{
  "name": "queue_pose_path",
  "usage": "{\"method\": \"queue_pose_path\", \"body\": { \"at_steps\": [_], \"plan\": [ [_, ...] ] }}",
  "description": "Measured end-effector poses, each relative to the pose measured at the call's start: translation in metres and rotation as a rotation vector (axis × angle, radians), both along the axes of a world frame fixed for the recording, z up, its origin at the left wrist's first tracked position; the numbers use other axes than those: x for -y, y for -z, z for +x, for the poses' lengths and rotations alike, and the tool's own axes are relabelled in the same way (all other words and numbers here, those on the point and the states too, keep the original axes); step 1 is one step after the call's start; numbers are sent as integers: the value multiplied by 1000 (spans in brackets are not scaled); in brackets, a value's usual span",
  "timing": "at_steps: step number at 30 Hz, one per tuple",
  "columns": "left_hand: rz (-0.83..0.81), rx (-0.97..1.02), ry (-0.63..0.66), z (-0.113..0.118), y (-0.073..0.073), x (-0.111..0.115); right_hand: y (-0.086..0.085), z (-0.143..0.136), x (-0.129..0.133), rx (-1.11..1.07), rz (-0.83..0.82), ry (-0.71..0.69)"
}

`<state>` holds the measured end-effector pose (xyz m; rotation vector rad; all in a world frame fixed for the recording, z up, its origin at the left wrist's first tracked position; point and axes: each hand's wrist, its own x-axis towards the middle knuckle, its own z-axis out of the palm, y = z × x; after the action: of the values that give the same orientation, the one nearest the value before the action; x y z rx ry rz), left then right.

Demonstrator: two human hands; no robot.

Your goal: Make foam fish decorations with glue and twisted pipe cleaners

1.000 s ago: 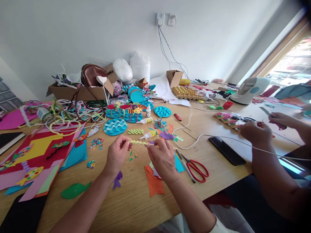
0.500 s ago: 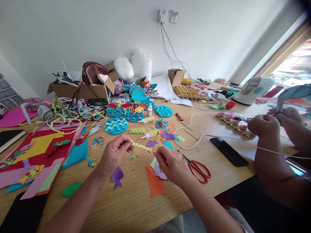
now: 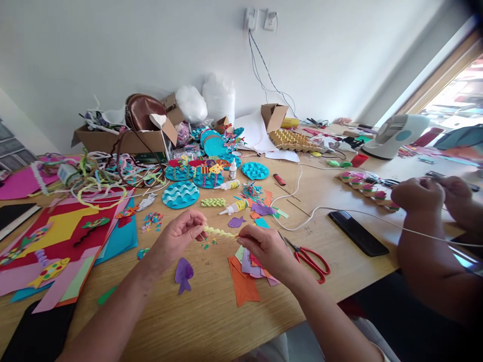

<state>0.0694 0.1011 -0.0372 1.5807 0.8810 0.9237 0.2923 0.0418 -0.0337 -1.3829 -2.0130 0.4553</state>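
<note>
Here, the left hand (image 3: 184,231) and right hand (image 3: 267,245) each pinch one end of the pale-yellow, spiral-twisted fuzzy strand (image 3: 220,232); use a light grip, avoiding flattened coils.

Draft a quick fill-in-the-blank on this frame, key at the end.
1. The left hand and right hand pinch a twisted strip whose colour is pale ____.
2. The scissors have ____ handles.
3. In this view, the phone lies to the ____ of the scissors.

Missing words: yellow; red; right.
</note>
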Motion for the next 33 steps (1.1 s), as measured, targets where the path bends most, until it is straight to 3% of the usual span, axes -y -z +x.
{"method": "queue_pose_path", "body": {
  "at_steps": [4, 7, 10, 13, 17, 21, 25, 27, 30, 33],
  "plan": [
    [192, -233, 146, -10, -29, 5, -6, 0, 2, 141, 7, -26],
    [486, -614, 204, 5, -44, 12, -12, -6, 5, 243, 15, -56],
    [661, -983, 300, 28, -42, 17, -16, -14, 9, 278, 23, -95],
    [705, -1175, 360, 40, -34, 19, -16, -15, 15, 304, -22, -75],
    [672, -1239, 443, 32, -29, 14, -13, 8, 23, 227, -135, -45],
    [507, -1356, 432, 18, -26, 2, -4, 66, 34, 169, -255, 7],
    [378, -1282, 377, 12, -22, 0, 20, 132, 42, 213, -200, 341],
    [369, -1165, 369, 14, -21, 4, 34, 153, 43, 259, -117, 400],
    [344, -1047, 359, 21, -20, 14, 43, 154, 41, 309, -37, 396],
    [295, -991, 356, 29, -18, 23, 28, 110, 39, 213, 55, 356]
  ]
}}
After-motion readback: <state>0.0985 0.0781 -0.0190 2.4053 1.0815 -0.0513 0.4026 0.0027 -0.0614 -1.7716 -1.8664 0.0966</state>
